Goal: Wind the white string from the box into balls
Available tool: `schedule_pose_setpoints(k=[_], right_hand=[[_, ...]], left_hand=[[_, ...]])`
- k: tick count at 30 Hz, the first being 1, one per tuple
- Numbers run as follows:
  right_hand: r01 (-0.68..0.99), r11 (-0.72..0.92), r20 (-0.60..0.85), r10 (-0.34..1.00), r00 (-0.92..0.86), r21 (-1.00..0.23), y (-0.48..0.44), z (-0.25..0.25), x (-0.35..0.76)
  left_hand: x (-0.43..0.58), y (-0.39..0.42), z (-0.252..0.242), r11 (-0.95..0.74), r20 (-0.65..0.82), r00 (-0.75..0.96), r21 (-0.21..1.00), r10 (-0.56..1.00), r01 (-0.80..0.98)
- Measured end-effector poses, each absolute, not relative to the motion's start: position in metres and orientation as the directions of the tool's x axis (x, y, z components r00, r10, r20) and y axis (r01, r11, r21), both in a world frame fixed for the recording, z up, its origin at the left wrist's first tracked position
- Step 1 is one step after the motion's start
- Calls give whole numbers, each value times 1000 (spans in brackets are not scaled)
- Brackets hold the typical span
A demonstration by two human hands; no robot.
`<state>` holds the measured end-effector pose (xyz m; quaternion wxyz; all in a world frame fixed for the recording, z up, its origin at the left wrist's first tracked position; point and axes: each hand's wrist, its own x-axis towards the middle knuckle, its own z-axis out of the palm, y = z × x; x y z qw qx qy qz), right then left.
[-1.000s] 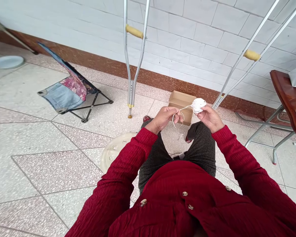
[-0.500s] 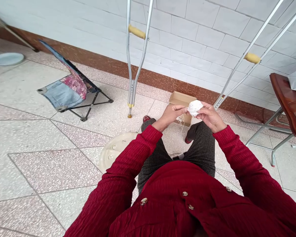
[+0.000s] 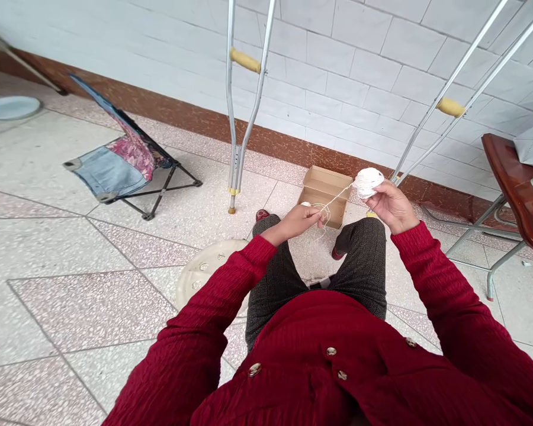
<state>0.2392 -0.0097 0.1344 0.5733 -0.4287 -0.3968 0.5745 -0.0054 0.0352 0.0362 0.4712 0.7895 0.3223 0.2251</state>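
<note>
A ball of white string is gripped in the fingers of my right hand, raised over my right knee. From it a taut length of string slants down to my left hand, whose fingers are pinched on it. Loose loops of the string hang around my left fingertips. Beneath and beyond my hands, an open cardboard box rests on the floor by the wall. A small white thing shows just behind my left hand; I cannot make out what it is.
Two crutches lean on the tiled wall, a left crutch and a right crutch. A folding chair stands left. A round cream stool top is beside my left leg. At right is a brown wooden table with metal legs.
My hands have drawn apart, the right one moving right and up with the string ball, the left one down and left. A stretch of string now spans the gap between them.
</note>
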Motion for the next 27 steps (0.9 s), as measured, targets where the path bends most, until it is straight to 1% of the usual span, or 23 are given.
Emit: schedule_pose_setpoints(k=[2,3,5,8,10,14,16,19,22,27], right_hand=[[-320,-66,-64,998,-19,-945,-11,134,235],[-314,-87,-78,996,-41,-946,-11,133,231],[-293,-119,-99,992,-84,-948,-11,130,225],[-267,-144,-111,984,-138,-953,-9,127,218],[-263,-152,-115,982,-149,-953,-8,126,218],[-262,-191,-167,980,-111,-946,-11,129,220],[-280,-216,-202,976,-76,-936,-14,131,219],[-326,-214,-218,976,-23,-921,-16,133,216],[-373,-188,-208,978,14,-908,-14,135,215],[-431,-81,-138,985,103,-899,-4,144,228]], left_hand=[[-8,40,33,-413,91,600,804,795,427],[-6,42,35,-439,138,562,780,816,446],[3,42,45,-485,256,519,793,815,369],[22,37,66,-493,377,466,856,801,155],[30,34,77,-512,409,436,846,802,148],[31,30,80,-603,427,505,756,750,255],[28,29,77,-622,421,536,734,731,272],[24,30,74,-638,413,564,716,715,283],[21,32,67,-674,429,589,680,685,289],[14,26,38,-744,414,673,589,612,315]])
